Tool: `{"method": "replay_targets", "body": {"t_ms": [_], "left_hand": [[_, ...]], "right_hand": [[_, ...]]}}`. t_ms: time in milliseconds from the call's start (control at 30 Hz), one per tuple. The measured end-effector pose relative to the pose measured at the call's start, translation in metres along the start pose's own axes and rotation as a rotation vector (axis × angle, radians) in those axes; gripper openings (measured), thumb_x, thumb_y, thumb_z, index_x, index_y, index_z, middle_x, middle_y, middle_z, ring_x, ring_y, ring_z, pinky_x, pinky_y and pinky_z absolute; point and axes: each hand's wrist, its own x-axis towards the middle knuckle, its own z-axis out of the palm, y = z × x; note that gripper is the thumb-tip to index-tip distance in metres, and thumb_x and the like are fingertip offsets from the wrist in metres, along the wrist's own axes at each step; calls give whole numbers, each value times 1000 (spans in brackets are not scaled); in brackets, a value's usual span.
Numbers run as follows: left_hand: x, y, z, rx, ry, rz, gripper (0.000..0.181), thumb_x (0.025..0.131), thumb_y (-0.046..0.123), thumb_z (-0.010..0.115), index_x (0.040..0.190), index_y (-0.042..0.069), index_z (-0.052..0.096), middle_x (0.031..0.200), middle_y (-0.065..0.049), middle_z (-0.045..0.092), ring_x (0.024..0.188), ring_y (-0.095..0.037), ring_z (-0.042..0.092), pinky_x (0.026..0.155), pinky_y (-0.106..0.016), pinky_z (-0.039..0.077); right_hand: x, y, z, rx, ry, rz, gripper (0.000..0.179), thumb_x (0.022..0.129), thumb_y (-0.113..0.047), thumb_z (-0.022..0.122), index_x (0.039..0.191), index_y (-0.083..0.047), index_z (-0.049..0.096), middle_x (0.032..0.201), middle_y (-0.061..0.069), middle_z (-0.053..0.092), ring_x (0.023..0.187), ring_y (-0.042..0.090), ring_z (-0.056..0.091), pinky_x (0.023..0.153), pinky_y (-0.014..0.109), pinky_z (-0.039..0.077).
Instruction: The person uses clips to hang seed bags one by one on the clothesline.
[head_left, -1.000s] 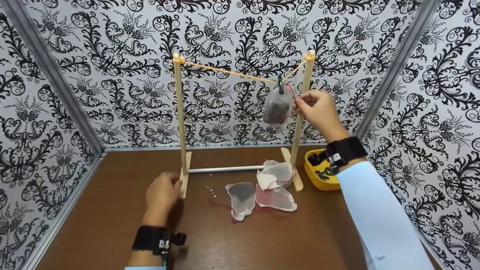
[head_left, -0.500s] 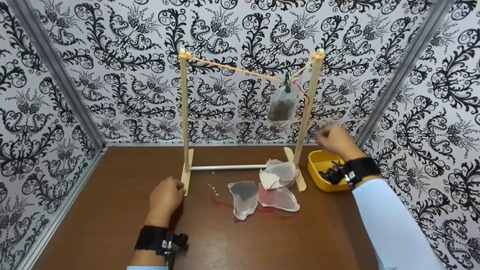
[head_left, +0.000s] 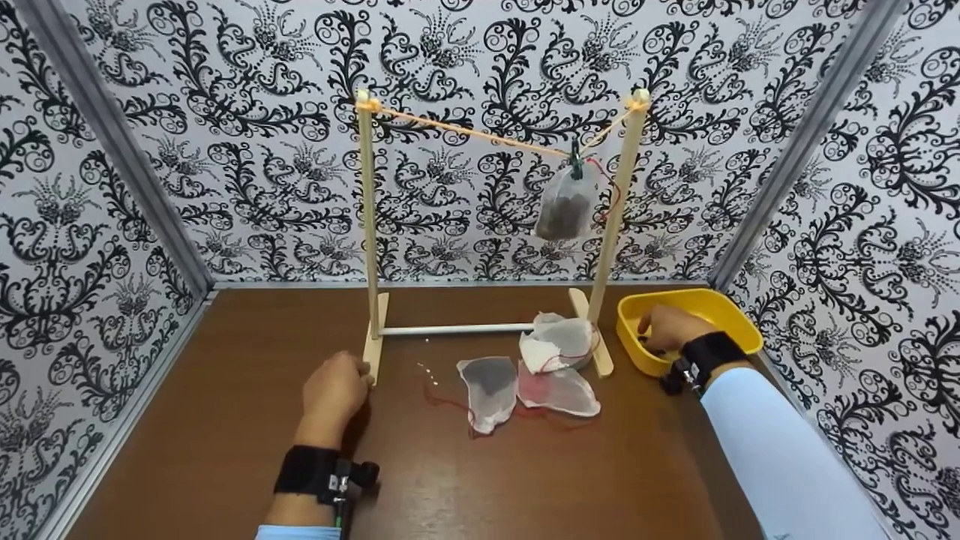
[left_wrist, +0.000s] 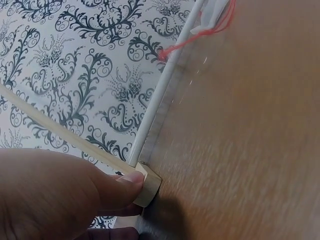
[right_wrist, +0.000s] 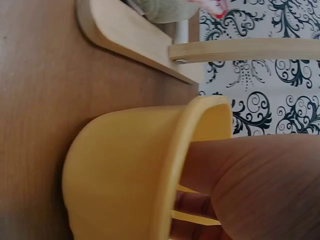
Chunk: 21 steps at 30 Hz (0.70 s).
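Observation:
My left hand [head_left: 334, 390] grips the left foot [left_wrist: 150, 186] of a wooden stand, thumb against its end in the left wrist view. My right hand [head_left: 673, 328] reaches into a yellow plastic tub [right_wrist: 120, 170], its fingertips down by small dark clips; the tub wall hides most of the fingers in the right wrist view. Between the stand's posts, an orange string [head_left: 472, 133] sags under a dark green clip [head_left: 576, 165]. From that clip hangs a white mesh drawstring bag [head_left: 564, 214] with dark contents and a red cord.
Below the string lie several more mesh bags with red cords: one with grey contents [head_left: 489, 386], one pinkish [head_left: 566, 394], one white [head_left: 559, 346] near the right foot. Small white crumbs [head_left: 429, 373] dot the table. A metal rod [head_left: 457, 329] joins the stand's feet. Patterned walls surround the table.
My right hand has let go of the hanging bag's red cord, come down to the right and gone into the yellow tub. My left hand stays at the stand's foot.

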Motion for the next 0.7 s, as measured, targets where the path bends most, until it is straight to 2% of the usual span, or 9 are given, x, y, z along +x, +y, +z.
{"method": "replay_targets", "body": {"t_ms": [167,233,367,467,533,600,700], "left_hand": [[0,-1,1,7,12,17,18,102,18,82,118,10,88,128,-17,84,116,-43,79,100,-64,63],[0,-2,2,8,15,25,15,101,18,83,113,12,89,125,-16,85,114,-41,80,98,-63,64],[2,-3,1,4,6,22,20,101,18,83,119,11,88,130,-17,84,118,-43,79,101,-64,63],[2,-2,1,4,-6,7,23,102,18,82,123,10,88,133,-18,83,121,-43,79,103,-64,62],[1,-2,0,1,-12,-3,23,102,18,82,123,10,87,134,-18,82,121,-43,79,103,-64,62],[1,-1,0,-4,-13,-7,23,102,18,82,123,9,87,133,-19,83,119,-43,79,101,-64,63],[0,0,-1,-10,-9,-11,23,102,18,81,123,8,87,132,-20,82,119,-43,79,100,-64,63]], "right_hand": [[5,0,5,-13,-14,-16,38,84,1,75,121,4,82,109,20,82,85,28,66,66,28,52],[7,0,6,-5,-13,-11,40,83,3,75,122,4,81,108,20,81,84,28,65,64,27,50],[9,1,10,15,-15,7,42,81,8,70,121,4,83,108,18,82,81,26,64,60,26,49],[9,1,12,25,-23,13,31,80,10,65,101,-2,85,86,7,75,70,20,58,55,26,42],[7,2,12,35,-27,13,25,80,11,63,82,-8,79,70,-1,61,61,17,49,52,26,36],[7,2,13,42,-24,16,29,81,11,61,68,-14,67,62,-5,47,56,14,40,50,26,30],[5,1,13,27,-6,-2,39,81,10,59,59,-22,52,58,-8,38,52,11,33,49,25,25]]}}
